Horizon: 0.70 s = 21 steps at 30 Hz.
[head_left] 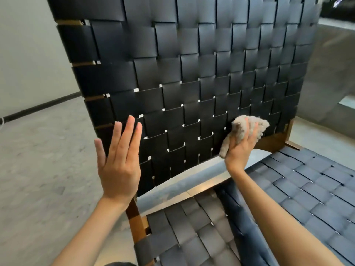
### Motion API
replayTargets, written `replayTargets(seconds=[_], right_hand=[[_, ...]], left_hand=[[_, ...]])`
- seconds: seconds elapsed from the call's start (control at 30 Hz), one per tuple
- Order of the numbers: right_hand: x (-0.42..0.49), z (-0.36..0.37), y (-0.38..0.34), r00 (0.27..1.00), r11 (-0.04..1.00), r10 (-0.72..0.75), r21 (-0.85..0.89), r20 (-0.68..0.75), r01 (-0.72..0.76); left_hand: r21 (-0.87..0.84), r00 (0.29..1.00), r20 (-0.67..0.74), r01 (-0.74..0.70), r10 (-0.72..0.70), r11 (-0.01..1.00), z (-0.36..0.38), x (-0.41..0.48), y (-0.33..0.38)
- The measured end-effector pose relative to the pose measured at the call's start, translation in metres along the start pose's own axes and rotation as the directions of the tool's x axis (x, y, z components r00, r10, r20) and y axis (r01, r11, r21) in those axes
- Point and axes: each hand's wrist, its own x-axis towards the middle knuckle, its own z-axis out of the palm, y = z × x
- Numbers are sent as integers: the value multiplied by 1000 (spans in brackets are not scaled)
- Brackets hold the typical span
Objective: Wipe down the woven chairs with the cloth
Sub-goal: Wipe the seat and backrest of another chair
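A chair with a backrest (192,70) of wide black woven straps on a brown wooden frame fills the view. Its woven seat (299,192) spreads out at the lower right. My right hand (241,148) grips a bunched grey-beige cloth (247,127) and presses it against the lower right part of the backrest. My left hand (120,162) is held flat with straight fingers at the backrest's lower left edge; whether it touches the straps is unclear.
Grey concrete floor (38,160) lies to the left, meeting a pale wall with a dark baseboard (38,106). A grey concrete surface (334,77) rises behind the chair on the right. The wooden frame leg (136,221) stands below my left wrist.
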Motion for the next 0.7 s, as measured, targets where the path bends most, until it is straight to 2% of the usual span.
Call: replayTargets(seconds=[0.07, 0.2, 0.27, 0.33, 0.4, 0.47, 0.53, 0.6, 0.7], right_hand=[[12, -3, 1, 993, 989, 120, 85, 4, -120], [-4, 1, -20, 997, 977, 65, 201, 41, -72], [-26, 7, -35, 995, 978, -90, 192, 49, 79], [-45, 12, -41, 960, 948, -275, 181, 47, 263], [-45, 12, -37, 935, 927, -350, 163, 60, 337], [-25, 7, -27, 962, 959, -270, 105, 46, 264], [2, 0, -16, 998, 997, -58, 55, -17, 59], [26, -4, -8, 992, 988, 113, 112, -51, -107], [44, -7, -2, 961, 950, 269, 183, -57, -255]], left_hand=[[18, 997, 25, -67, 67, 998, -1, -1, -1], [20, 996, 41, -79, 78, 997, -3, 2, 2], [26, 996, 50, -72, 71, 997, -4, 2, 4], [40, 995, 57, -85, 82, 996, -4, 2, 4], [60, 992, 63, -114, 110, 992, -4, 3, 4], [66, 991, 62, -124, 120, 990, -3, 2, 4], [72, 991, 56, -128, 124, 989, -3, 3, 4], [81, 991, 58, -128, 124, 988, -3, 3, 5], [70, 991, 64, -125, 120, 990, -3, 2, 4]])
